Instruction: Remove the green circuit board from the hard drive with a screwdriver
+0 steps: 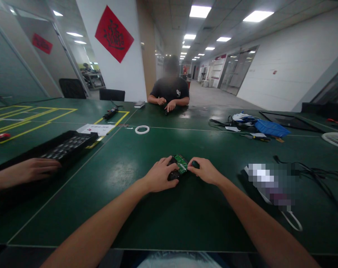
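Observation:
In the middle of the green table a green circuit board (181, 163) lies next to dark parts (173, 174), which may belong to the same piece. My left hand (160, 174) grips the piece from the left, fingers over its dark side. At the board's right edge is my right hand (206, 171), closed in a pinch around a small dark tool with a rounded handle (195, 164). The tool's tip is hidden, so its exact kind does not show.
Left, another person's hand (37, 169) rests on a long black tray (73, 143). Across the table sits a co-worker (170, 91). A white ring (142, 130) lies ahead. A blurred white device (265, 186), cables (319, 175) and a blue container (272, 127) are right.

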`<action>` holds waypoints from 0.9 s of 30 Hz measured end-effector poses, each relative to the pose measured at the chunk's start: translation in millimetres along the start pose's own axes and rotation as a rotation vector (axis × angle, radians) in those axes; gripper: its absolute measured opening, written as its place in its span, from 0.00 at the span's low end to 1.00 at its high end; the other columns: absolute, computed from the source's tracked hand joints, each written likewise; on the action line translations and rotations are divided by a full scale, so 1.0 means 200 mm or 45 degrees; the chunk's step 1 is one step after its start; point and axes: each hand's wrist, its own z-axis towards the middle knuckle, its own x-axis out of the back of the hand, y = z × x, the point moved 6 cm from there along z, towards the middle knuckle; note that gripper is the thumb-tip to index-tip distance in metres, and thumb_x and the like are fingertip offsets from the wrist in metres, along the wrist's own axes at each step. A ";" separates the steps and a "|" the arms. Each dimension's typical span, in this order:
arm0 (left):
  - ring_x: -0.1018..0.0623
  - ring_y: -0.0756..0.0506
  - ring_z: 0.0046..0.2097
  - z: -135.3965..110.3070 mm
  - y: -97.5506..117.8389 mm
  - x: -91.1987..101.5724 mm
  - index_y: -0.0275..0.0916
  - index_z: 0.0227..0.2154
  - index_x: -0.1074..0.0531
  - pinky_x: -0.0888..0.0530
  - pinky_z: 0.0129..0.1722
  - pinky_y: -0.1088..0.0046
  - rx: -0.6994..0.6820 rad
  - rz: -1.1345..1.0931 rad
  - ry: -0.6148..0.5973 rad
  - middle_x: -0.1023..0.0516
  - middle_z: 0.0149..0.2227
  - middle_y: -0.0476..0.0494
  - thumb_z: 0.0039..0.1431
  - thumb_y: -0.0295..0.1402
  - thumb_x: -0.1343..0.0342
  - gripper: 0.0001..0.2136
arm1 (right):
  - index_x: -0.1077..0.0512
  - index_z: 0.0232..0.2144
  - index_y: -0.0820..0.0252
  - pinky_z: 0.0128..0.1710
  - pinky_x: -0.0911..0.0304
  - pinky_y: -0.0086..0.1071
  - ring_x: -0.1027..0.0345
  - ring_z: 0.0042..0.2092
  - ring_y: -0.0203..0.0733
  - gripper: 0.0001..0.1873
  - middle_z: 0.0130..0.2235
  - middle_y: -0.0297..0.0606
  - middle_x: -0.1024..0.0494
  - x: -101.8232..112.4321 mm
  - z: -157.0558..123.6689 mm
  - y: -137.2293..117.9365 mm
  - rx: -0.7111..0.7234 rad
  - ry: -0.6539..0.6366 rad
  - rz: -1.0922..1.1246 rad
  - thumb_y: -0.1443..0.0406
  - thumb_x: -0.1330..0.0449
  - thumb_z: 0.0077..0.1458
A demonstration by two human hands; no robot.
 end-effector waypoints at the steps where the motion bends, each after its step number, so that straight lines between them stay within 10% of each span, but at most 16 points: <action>1: 0.41 0.28 0.68 0.00 0.00 0.00 0.48 0.56 0.29 0.35 0.60 0.43 -0.012 -0.001 0.000 0.42 0.69 0.36 0.56 0.47 0.38 0.25 | 0.23 0.37 0.58 0.27 0.40 0.28 0.31 0.27 0.35 0.09 0.35 0.36 0.21 -0.01 0.01 0.01 -0.032 -0.021 0.058 0.59 0.38 0.59; 11: 0.42 0.29 0.69 0.02 -0.03 0.01 0.47 0.55 0.28 0.39 0.64 0.47 -0.148 -0.027 -0.016 0.44 0.71 0.37 0.53 0.42 0.35 0.26 | 0.25 0.35 0.60 0.20 0.54 0.24 0.44 0.22 0.30 0.12 0.22 0.28 0.33 -0.10 0.01 0.08 -0.409 -0.207 0.574 0.61 0.31 0.49; 27: 0.45 0.30 0.71 0.03 -0.03 -0.01 0.46 0.56 0.28 0.42 0.66 0.47 -0.139 -0.039 -0.040 0.47 0.72 0.38 0.54 0.41 0.35 0.25 | 0.26 0.35 0.60 0.21 0.56 0.26 0.45 0.24 0.29 0.12 0.24 0.28 0.35 -0.13 0.00 0.14 -0.486 -0.227 0.693 0.61 0.31 0.48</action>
